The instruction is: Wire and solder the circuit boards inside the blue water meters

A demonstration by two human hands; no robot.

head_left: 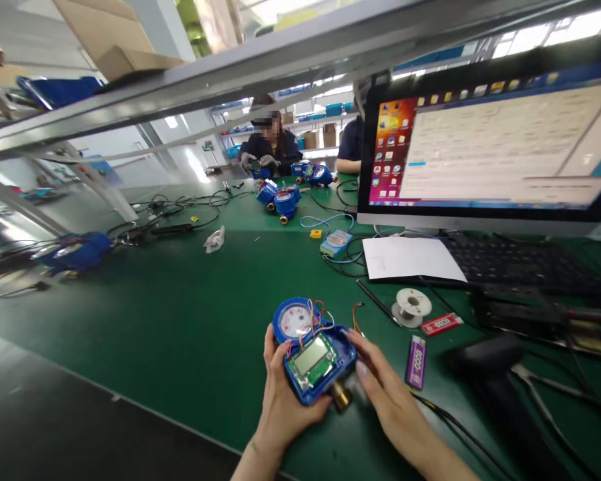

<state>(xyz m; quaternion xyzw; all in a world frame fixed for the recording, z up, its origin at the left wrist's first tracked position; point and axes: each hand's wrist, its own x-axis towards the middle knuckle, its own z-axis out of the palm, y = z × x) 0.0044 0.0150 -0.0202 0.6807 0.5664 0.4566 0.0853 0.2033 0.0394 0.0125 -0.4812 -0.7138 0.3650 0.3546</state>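
A blue water meter [346, 349] lies tilted between my hands just above or on the green bench top. It has a round dial [296, 322], an open housing with a green circuit board and grey display [310, 355], loose coloured wires and a brass threaded end [340, 395]. My left hand [285, 394] is wrapped round its left and lower side, thumb against the housing edge. At the right edge of the housing, my right hand [383, 381] grips with thumb and fingers; some fingertips are hidden. A short red-and-orange wire [356, 319] sticks up beside it.
To the right are a solder spool [413, 304], purple label [417, 362], red label [443, 324], black handheld scanner [495, 387], keyboard [521, 264], paper [411, 259] and monitor [481, 224]. More blue meters [280, 199] and cables stand farther back. Two people sit across; a shelf beam [230, 73] crosses overhead.
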